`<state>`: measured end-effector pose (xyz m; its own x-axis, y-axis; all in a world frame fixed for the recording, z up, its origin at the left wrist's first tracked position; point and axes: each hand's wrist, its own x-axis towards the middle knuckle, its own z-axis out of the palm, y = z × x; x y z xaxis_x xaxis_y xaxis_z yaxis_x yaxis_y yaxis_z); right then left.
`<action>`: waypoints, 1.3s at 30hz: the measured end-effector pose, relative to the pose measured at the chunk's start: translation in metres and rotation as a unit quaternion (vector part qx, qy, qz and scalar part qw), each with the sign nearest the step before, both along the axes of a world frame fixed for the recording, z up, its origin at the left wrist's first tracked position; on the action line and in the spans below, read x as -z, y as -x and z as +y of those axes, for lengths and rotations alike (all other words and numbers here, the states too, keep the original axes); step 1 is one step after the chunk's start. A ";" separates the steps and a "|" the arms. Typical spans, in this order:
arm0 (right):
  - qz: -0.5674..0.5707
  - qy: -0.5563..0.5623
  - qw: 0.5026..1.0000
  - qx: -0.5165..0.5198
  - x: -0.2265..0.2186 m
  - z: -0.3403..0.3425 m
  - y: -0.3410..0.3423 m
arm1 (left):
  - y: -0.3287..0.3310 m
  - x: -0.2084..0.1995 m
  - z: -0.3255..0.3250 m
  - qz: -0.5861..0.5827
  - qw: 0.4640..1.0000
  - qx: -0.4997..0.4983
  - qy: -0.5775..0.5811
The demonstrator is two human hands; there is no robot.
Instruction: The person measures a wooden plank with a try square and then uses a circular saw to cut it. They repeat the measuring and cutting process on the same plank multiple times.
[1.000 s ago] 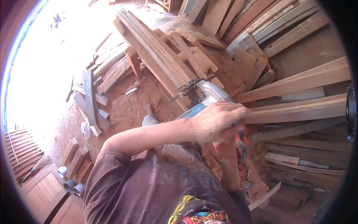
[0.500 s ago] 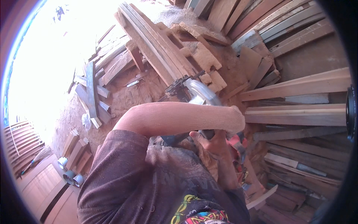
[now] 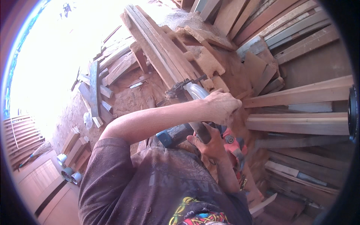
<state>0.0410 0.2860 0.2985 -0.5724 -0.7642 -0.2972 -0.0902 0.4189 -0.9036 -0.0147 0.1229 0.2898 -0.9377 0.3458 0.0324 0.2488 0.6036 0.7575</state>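
Observation:
A circular saw with a blue motor housing [image 3: 174, 135] and a silver blade guard [image 3: 195, 90] is in front of my body. Its dark grey handle [image 3: 202, 132] is in my right hand [image 3: 213, 144], the thumb along its side. My left arm reaches across above the saw, hiding its middle. At its end, my left hand [image 3: 224, 105] is closed beside the guard; whatever its fingers hold is hidden. Beyond the saw's front lie long wooden boards [image 3: 157, 45], side by side and running away from me.
A red and black tool [image 3: 235, 148] lies beside my right forearm. Stacked planks [image 3: 300, 118] fill the right side. Notched, sawdust-covered wood [image 3: 204, 60] sits beside the boards. Loose offcuts [image 3: 93, 90] lie to the left, with white-and-grey cylinders [image 3: 67, 174] near wooden panels at lower left.
My left forearm has swung, bringing the hand farther forward and into clearer sight. The saw's motor and handle now show more. My right hand stays on the handle.

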 end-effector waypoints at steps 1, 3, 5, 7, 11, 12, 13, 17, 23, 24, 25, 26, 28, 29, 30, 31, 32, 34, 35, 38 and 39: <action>-0.002 -0.004 1.000 -0.003 0.000 0.000 0.001 | -0.002 -0.001 -0.008 -0.018 0.999 -0.022 -0.034; -0.020 -0.008 1.000 -0.003 -0.001 0.001 0.001 | -0.007 -0.006 -0.021 -0.051 0.991 -0.064 -0.101; -0.045 -0.008 0.999 0.005 -0.003 0.001 0.001 | -0.013 -0.006 -0.031 -0.074 0.976 -0.122 -0.165; -0.064 -0.007 0.998 0.007 -0.002 0.001 0.000 | -0.016 0.000 -0.039 -0.066 0.965 -0.176 -0.185; -0.061 0.001 0.998 -0.002 -0.001 -0.003 0.003 | -0.018 0.022 -0.065 -0.019 0.950 -0.288 -0.120; -0.054 -0.001 0.998 -0.008 -0.001 -0.005 0.004 | -0.020 0.036 -0.072 -0.032 0.935 -0.323 -0.143; -0.049 -0.001 0.999 -0.012 0.001 -0.006 0.004 | -0.023 0.043 -0.078 -0.046 0.919 -0.355 -0.163; -0.015 -0.005 1.000 -0.026 0.005 -0.011 0.006 | -0.028 0.059 -0.096 -0.110 0.880 -0.446 -0.123; -0.002 0.006 1.000 -0.027 0.008 -0.015 0.006 | -0.033 0.069 -0.105 -0.177 0.852 -0.473 -0.139; -0.007 0.009 1.000 -0.027 0.009 -0.016 0.006 | -0.034 0.075 -0.107 -0.178 0.848 -0.472 -0.160; -0.011 0.012 0.999 -0.027 0.010 -0.016 0.006 | -0.034 0.077 -0.108 -0.175 0.847 -0.473 -0.169; -0.016 0.014 0.999 -0.027 0.011 -0.017 0.007 | -0.034 0.079 -0.108 -0.172 0.846 -0.473 -0.178; -0.016 0.002 1.000 -0.027 0.010 -0.020 0.007 | -0.036 0.079 -0.111 -0.166 0.843 -0.476 -0.188; -0.016 -0.003 0.999 -0.028 0.010 -0.022 0.007 | -0.035 0.077 -0.111 -0.163 0.842 -0.479 -0.188; -0.027 -0.009 0.999 -0.022 0.012 -0.023 0.008 | -0.035 0.076 -0.111 -0.160 0.840 -0.482 -0.188; -0.040 -0.013 0.999 -0.018 0.017 -0.022 0.008 | -0.035 0.077 -0.113 -0.155 0.840 -0.486 -0.184; -0.053 -0.017 0.998 -0.015 0.020 -0.022 0.008 | -0.035 0.080 -0.114 -0.149 0.840 -0.489 -0.180; -0.013 -0.011 1.000 -0.026 0.023 -0.025 0.008 | -0.035 0.079 -0.117 -0.150 0.835 -0.496 -0.185; 0.007 -0.010 0.999 -0.030 0.024 -0.026 0.009 | -0.034 0.077 -0.118 -0.154 0.834 -0.496 -0.185; -0.028 -0.011 0.999 -0.016 0.019 -0.033 0.009 | -0.032 0.079 -0.123 -0.156 0.834 -0.498 -0.178; -0.029 -0.011 0.999 -0.019 0.017 -0.036 0.009 | -0.033 0.080 -0.125 -0.161 0.834 -0.497 -0.176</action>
